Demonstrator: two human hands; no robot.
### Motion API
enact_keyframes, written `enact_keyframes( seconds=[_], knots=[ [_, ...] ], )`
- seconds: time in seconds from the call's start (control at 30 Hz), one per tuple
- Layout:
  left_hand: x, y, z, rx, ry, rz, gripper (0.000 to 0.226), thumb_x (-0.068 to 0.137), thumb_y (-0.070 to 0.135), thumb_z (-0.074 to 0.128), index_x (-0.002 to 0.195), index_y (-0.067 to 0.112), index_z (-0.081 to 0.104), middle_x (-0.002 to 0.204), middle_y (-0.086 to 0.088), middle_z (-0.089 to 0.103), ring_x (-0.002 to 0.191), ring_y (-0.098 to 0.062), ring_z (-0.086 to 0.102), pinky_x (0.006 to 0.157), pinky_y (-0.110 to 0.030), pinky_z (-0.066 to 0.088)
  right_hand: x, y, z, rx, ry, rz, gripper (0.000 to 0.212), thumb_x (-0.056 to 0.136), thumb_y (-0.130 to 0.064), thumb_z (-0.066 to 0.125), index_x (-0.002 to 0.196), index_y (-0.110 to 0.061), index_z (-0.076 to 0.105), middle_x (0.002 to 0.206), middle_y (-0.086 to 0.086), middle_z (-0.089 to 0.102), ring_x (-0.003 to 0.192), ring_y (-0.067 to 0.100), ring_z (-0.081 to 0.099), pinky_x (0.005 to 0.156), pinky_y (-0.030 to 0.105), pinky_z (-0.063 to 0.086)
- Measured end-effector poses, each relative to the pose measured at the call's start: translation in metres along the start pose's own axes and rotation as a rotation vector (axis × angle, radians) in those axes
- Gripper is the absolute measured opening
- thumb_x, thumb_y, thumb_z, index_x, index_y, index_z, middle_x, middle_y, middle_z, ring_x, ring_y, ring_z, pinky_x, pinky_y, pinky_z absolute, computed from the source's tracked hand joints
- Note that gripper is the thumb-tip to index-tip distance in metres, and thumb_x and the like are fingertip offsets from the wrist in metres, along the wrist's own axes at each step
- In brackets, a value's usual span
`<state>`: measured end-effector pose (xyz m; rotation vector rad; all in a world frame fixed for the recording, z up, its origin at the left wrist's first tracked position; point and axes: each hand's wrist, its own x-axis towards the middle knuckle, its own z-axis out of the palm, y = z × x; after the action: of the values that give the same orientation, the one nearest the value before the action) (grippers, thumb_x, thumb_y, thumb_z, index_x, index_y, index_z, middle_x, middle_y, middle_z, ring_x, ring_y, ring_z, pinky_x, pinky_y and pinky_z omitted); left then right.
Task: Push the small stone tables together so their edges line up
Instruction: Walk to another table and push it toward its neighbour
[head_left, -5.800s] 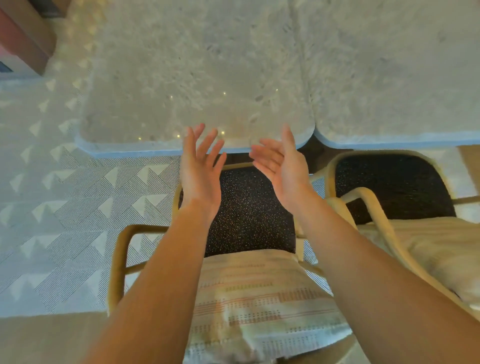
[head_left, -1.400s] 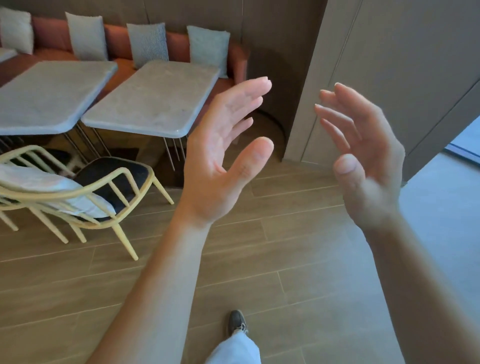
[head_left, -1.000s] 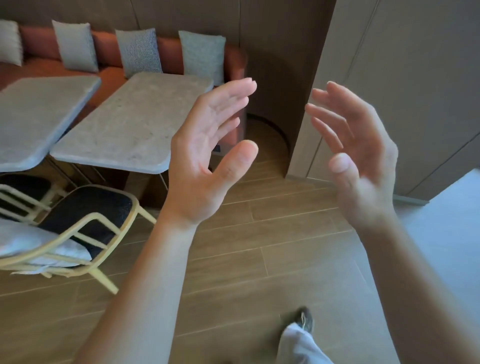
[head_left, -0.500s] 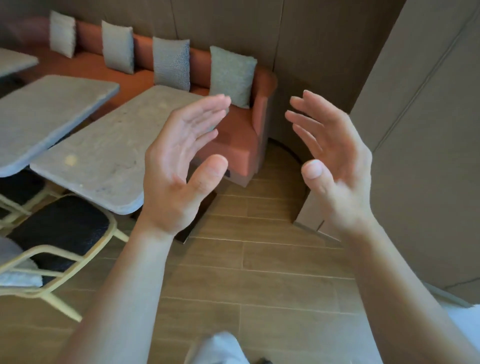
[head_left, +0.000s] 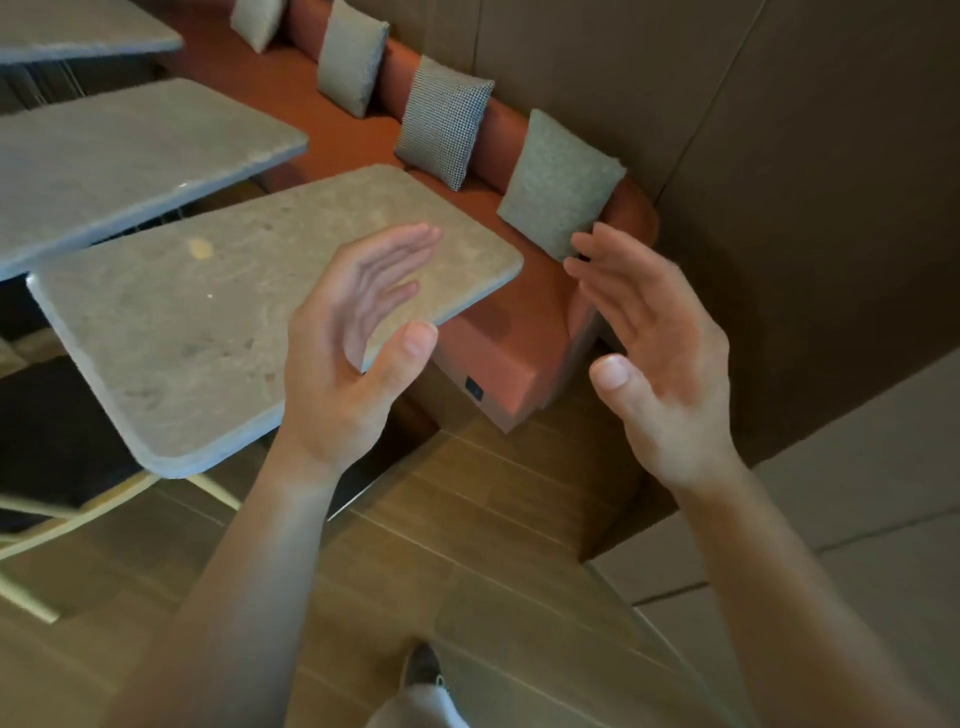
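The nearest small stone table stands just left of centre, its right edge facing me. A second stone table sits beyond it to the left with a dark gap between their edges. A third table top shows at the top left. My left hand hovers in front of the near table's right edge, fingers straight, palm facing right. My right hand is raised to the right of the table over the bench end, fingers relaxed, palm facing left. Neither hand holds anything.
An orange bench with several grey cushions runs behind the tables against a brown wall. A light wooden chair with a dark seat stands under the near table's left corner. Wood plank floor lies below, my shoe on it.
I have walked round from the chairs' side to the end of the row. Over the last second the near table has come closer, now right under my raised hands, which stay open.
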<state>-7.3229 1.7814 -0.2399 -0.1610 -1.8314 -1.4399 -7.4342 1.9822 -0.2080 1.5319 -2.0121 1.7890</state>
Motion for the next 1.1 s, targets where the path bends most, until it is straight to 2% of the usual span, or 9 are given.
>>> enact_keyframes(
  seconds=[0.13, 0.33, 0.47, 0.63, 0.8, 0.9, 0.97, 1.1],
  knots=[
    [0.037, -0.029, 0.019, 0.025, 0.048, -0.056, 0.07, 0.098, 0.069, 0.059, 0.144, 0.016, 0.05, 0.15, -0.016, 0.059, 0.143, -0.03, 0.058, 0.114, -0.045, 0.051, 0.044, 0.051, -0.018, 0.034, -0.067, 0.015, 0.09, 0.095, -0.069, 0.06, 0.151, -0.003, 0.037, 0.152, 0.02, 0.051, 0.144, 0.03, 0.055, 0.12, 0.046, 0.045],
    [0.06, -0.074, 0.043, 0.198, 0.167, -0.145, 0.064, 0.097, 0.069, 0.058, 0.14, 0.022, 0.05, 0.151, -0.011, 0.057, 0.142, -0.03, 0.058, 0.116, -0.058, 0.049, 0.086, 0.135, -0.04, 0.134, -0.206, 0.032, 0.094, 0.093, -0.069, 0.061, 0.153, 0.0, 0.038, 0.156, 0.02, 0.05, 0.147, 0.026, 0.052, 0.121, 0.044, 0.044],
    [0.056, -0.09, 0.071, 0.306, 0.256, -0.173, 0.063, 0.097, 0.068, 0.059, 0.138, 0.021, 0.051, 0.15, -0.012, 0.057, 0.142, -0.03, 0.059, 0.115, -0.052, 0.051, 0.102, 0.184, -0.05, 0.248, -0.279, -0.003, 0.092, 0.089, -0.076, 0.06, 0.151, -0.01, 0.04, 0.156, 0.013, 0.052, 0.147, 0.019, 0.053, 0.12, 0.035, 0.045],
    [0.034, -0.123, 0.114, 0.397, 0.379, -0.26, 0.062, 0.098, 0.062, 0.062, 0.141, 0.018, 0.052, 0.149, -0.012, 0.06, 0.143, -0.027, 0.058, 0.116, -0.049, 0.049, 0.101, 0.252, -0.054, 0.371, -0.398, -0.038, 0.097, 0.09, -0.076, 0.059, 0.151, -0.004, 0.04, 0.155, 0.011, 0.052, 0.148, 0.02, 0.051, 0.122, 0.034, 0.042],
    [0.027, -0.17, 0.127, 0.485, 0.499, -0.341, 0.047, 0.098, 0.039, 0.067, 0.142, 0.029, 0.054, 0.149, -0.002, 0.063, 0.144, -0.02, 0.058, 0.118, -0.048, 0.047, 0.101, 0.31, -0.023, 0.4, -0.485, 0.018, 0.101, 0.09, -0.076, 0.06, 0.152, 0.001, 0.043, 0.156, 0.014, 0.052, 0.149, 0.023, 0.051, 0.122, 0.048, 0.043],
    [0.023, -0.213, 0.114, 0.525, 0.553, -0.378, 0.048, 0.097, 0.043, 0.07, 0.141, 0.031, 0.055, 0.148, 0.002, 0.064, 0.144, -0.02, 0.058, 0.119, -0.049, 0.046, 0.107, 0.351, 0.007, 0.376, -0.502, 0.003, 0.092, 0.091, -0.075, 0.062, 0.153, -0.008, 0.045, 0.158, 0.01, 0.053, 0.15, 0.023, 0.049, 0.122, 0.053, 0.042],
    [0.02, -0.249, 0.101, 0.57, 0.577, -0.413, 0.057, 0.096, 0.055, 0.07, 0.144, 0.027, 0.055, 0.149, 0.003, 0.063, 0.144, -0.019, 0.057, 0.12, -0.05, 0.045, 0.112, 0.385, 0.026, 0.364, -0.483, 0.024, 0.087, 0.092, -0.075, 0.062, 0.153, -0.015, 0.045, 0.159, 0.007, 0.052, 0.152, 0.023, 0.047, 0.123, 0.055, 0.04],
    [0.017, -0.331, 0.073, 0.672, 0.598, -0.469, 0.071, 0.093, 0.063, 0.07, 0.147, 0.019, 0.057, 0.149, 0.007, 0.063, 0.145, -0.009, 0.055, 0.123, -0.046, 0.043, 0.122, 0.46, 0.068, 0.319, -0.483, 0.062, 0.087, 0.093, -0.073, 0.063, 0.153, -0.012, 0.045, 0.161, 0.009, 0.05, 0.154, 0.024, 0.044, 0.126, 0.055, 0.036]
  ],
)
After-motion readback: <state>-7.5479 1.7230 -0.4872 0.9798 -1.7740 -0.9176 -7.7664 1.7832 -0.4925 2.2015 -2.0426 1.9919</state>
